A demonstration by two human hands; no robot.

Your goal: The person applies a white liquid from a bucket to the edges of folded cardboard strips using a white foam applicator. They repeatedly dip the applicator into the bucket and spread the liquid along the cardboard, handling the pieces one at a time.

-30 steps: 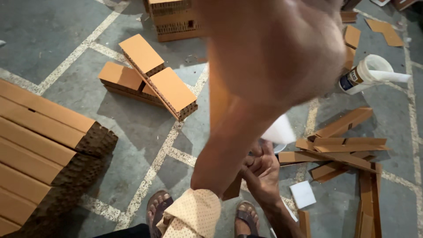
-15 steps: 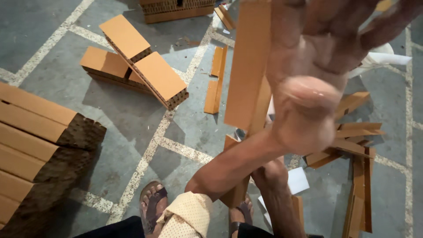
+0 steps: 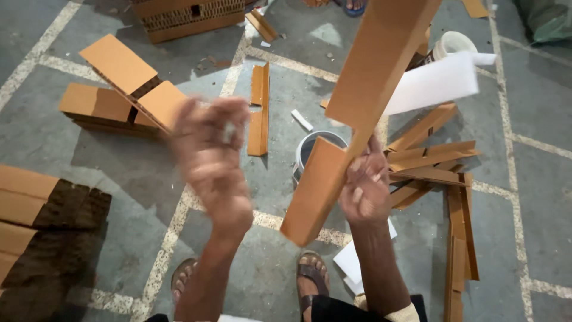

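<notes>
While the right hand [image 3: 364, 188] grips the long orange L-shaped cardboard strip [image 3: 351, 119] near its lower end, raising it over the small grey round tin [image 3: 316, 149] on the floor for inspection, the blurred left hand [image 3: 211, 158] hovers beside it, empty, fingers spread.

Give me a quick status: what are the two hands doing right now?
Right hand grips a long orange cardboard strip, tilted upward. Left hand raised, blurred, apparently empty. Small can on the floor right behind the strip.
</notes>
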